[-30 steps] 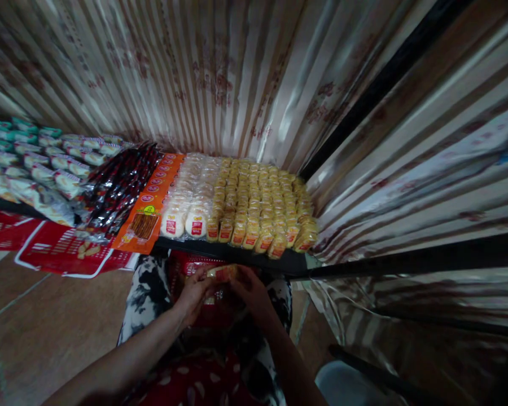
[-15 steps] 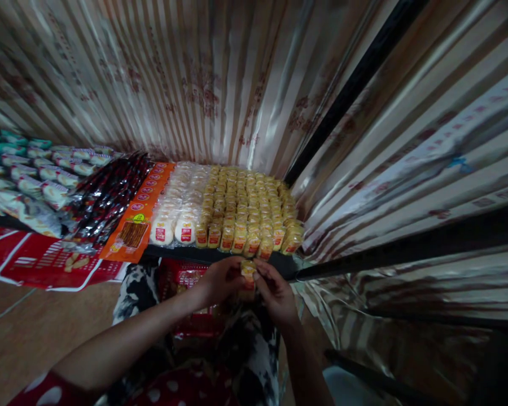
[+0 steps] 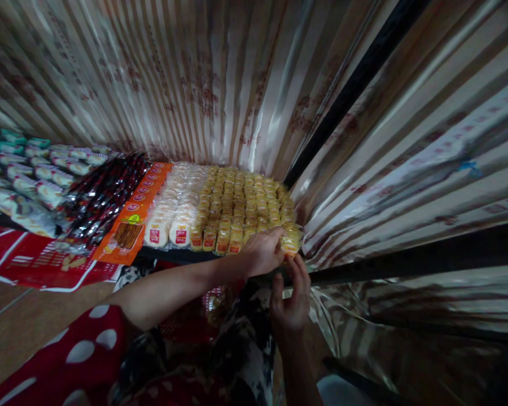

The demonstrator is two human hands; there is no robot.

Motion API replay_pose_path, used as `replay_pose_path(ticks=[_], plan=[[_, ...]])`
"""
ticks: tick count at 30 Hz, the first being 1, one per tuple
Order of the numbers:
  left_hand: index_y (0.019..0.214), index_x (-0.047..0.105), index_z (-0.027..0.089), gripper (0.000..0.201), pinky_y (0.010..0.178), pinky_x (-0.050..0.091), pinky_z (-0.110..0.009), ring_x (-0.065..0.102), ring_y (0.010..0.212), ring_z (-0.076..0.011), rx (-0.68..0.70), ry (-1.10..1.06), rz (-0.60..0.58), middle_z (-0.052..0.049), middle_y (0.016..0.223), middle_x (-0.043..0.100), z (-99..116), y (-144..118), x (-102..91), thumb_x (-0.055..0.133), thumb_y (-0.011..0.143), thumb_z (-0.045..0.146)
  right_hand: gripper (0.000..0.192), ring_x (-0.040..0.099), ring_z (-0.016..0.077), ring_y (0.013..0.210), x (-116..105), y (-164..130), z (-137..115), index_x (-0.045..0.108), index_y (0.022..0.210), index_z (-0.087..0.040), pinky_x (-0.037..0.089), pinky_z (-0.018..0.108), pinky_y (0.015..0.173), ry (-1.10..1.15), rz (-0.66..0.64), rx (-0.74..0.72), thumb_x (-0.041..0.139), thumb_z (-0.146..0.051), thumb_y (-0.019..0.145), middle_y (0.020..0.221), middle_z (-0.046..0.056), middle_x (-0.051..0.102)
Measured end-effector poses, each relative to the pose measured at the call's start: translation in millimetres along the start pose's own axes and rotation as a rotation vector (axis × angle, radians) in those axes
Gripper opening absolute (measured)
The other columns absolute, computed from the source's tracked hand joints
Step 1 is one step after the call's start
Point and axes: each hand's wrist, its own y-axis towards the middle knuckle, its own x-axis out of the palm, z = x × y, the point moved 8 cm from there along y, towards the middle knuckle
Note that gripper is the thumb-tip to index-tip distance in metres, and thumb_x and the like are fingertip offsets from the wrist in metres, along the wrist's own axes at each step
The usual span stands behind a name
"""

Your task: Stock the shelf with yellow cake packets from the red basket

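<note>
Rows of small yellow wrapped snack packs (image 3: 237, 194) with red labels stand on a dark shelf. My left hand (image 3: 263, 251) reaches across their front at the right, covering some front packs. Its fingers are mostly hidden, so what they hold does not show. Below the right-end yellow snack pack (image 3: 290, 246), my right hand (image 3: 292, 296) has its fingers raised and its thumb apart. Those fingertips touch or nearly touch the pack's lower edge. White round wrapped packs (image 3: 180, 228) stand left of the yellow rows.
Left along the shelf lie an orange snack bag (image 3: 129, 231), dark shiny stick packs (image 3: 105, 192) and white-and-green packs (image 3: 29, 169). Red baskets (image 3: 38, 259) sit below. A black post (image 3: 342, 101) and striped curtain sheeting (image 3: 195, 84) stand behind and at the right.
Both hands were together below the shelf edge around a small yellow pack. They have moved right and the left hand up to the right-end packs. That pack no longer shows separately.
</note>
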Motion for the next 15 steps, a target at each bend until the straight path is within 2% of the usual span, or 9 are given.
replay_pose_path(ticks=[4,7,9,11,15], plan=[[0.107,0.055,0.015,0.032,0.075,0.046,-0.031,0.058,0.083,-0.0204,0.023,0.223,-0.033,-0.009,0.092,0.065,9,16,11.4,0.046,0.076,0.013,0.041,0.041,0.0277,0.126,6,0,15,0.048,0.127,-0.013,0.04,0.048,0.099,-0.04,-0.017,0.035,0.042,-0.029,0.089,0.135,0.018,0.044],[0.098,0.058,0.015,0.025,0.084,0.044,-0.032,0.055,0.091,-0.0226,0.083,0.363,-0.041,-0.01,0.088,0.065,11,19,19.5,0.047,0.075,0.013,0.042,0.039,0.0288,0.128,13,-4,26,0.048,0.127,-0.012,0.038,0.05,0.1,-0.061,-0.025,0.044,0.042,-0.03,0.089,0.136,0.019,0.043],[0.095,0.059,0.015,0.022,0.087,0.043,-0.032,0.053,0.092,-0.0229,0.115,0.373,-0.046,-0.01,0.085,0.064,8,17,24.9,0.048,0.075,0.013,0.043,0.039,0.0296,0.128,20,-9,37,0.047,0.127,-0.013,0.038,0.051,0.1,-0.068,-0.048,0.078,0.042,-0.03,0.088,0.136,0.019,0.042],[0.094,0.059,0.014,0.021,0.09,0.042,-0.033,0.051,0.097,-0.0241,0.121,0.347,-0.033,-0.011,0.089,0.062,4,15,28.2,0.05,0.075,0.013,0.045,0.039,0.0296,0.128,28,-16,49,0.046,0.13,-0.02,0.038,0.051,0.1,-0.059,-0.073,0.11,0.042,-0.032,0.087,0.138,0.016,0.041],[0.095,0.059,0.014,0.02,0.094,0.039,-0.036,0.044,0.109,-0.0263,0.111,0.365,0.042,-0.015,0.102,0.056,-5,10,28.3,0.048,0.077,0.012,0.051,0.04,0.0274,0.127,40,-28,70,0.039,0.132,-0.043,0.039,0.051,0.099,0.03,-0.048,0.13,0.048,-0.035,0.082,0.14,0.005,0.04]])
